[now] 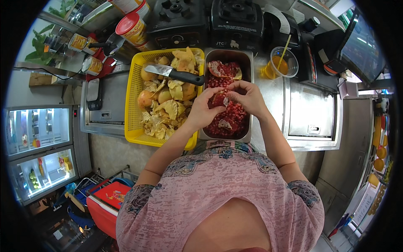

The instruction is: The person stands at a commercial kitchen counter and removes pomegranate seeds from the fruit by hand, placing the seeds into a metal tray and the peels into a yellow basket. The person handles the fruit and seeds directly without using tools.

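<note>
Both my hands meet over a deep steel pan (251,66) of loose pomegranate seeds (234,116). Between my left hand (203,108) and my right hand (249,97) is a pomegranate piece (219,99) with red seeds and pale membrane; fingers of both hands touch it. A larger pomegranate chunk (223,69) lies at the pan's far end, and a small piece with white membrane (225,124) rests on the seeds at the near end. Left of the pan, a yellow plastic basket (130,104) holds whole pomegranates (147,98) and torn peel (170,108). A black-handled knife (185,76) lies across the basket's contents.
Two black blender bases (181,39) (236,34) stand behind the pan. A plastic cup (283,63) with amber liquid and a straw is at the right. Cans (132,28) and a small scale (93,94) are at the left; a screen (362,47) stands far right.
</note>
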